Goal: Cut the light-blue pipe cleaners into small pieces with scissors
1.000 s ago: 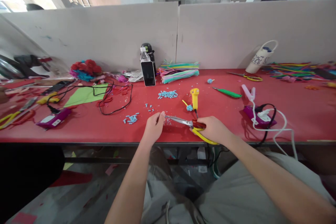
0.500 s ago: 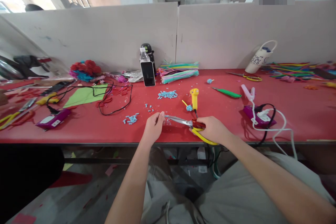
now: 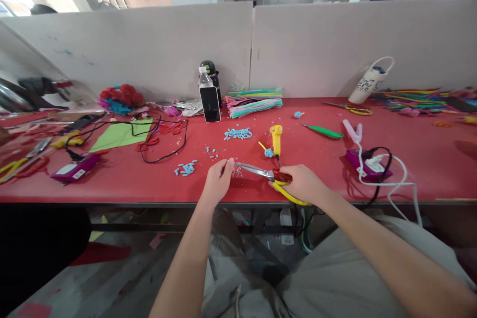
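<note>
Scissors (image 3: 267, 174) sit low centre in the frame, handles gripped in the right hand's (image 3: 303, 183) fingers, tips at the left hand's (image 3: 218, 179) pinched fingers; anything pinched is too small to tell. Blue pieces (image 3: 237, 133) in piles and two blue balls (image 3: 269, 153) suggest work partway; what is left cannot be told. The surface's (image 3: 141, 186) front edge passes just below; the glue gun (image 3: 276, 139) limits room above; red stretches rightward.

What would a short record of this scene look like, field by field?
Right hand: grips yellow-handled scissors, pointing left
Left hand: pinched near the scissors' tips; anything held is too small to tell
Heaps: larger blue heap farther back, smaller blue heap nearer
Tool nearby: yellow glue gun, blue cluster beside it
Surface: red tabletop
</note>
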The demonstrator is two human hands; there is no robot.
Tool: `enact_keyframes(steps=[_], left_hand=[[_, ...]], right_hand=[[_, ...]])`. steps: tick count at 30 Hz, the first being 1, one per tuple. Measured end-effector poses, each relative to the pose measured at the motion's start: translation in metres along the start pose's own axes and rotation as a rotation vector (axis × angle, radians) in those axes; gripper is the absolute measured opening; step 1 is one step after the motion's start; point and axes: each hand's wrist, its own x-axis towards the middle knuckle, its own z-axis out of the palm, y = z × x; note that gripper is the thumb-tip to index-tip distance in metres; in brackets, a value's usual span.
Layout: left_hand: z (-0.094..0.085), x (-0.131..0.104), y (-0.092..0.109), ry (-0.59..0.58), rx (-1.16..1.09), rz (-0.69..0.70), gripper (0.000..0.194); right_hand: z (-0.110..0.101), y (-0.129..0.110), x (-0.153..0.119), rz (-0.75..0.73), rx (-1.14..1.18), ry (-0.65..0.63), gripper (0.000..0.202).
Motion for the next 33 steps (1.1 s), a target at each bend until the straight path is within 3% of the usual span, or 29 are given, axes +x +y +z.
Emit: enact_keyframes(steps=[33], left_hand=[[-0.0024, -0.0002, 0.0032, 0.013, 0.023, 0.001, 0.041]], right_hand=[[-0.0006, 0.0011, 0.0012, 0.025, -0.007, 0.005, 0.031]])
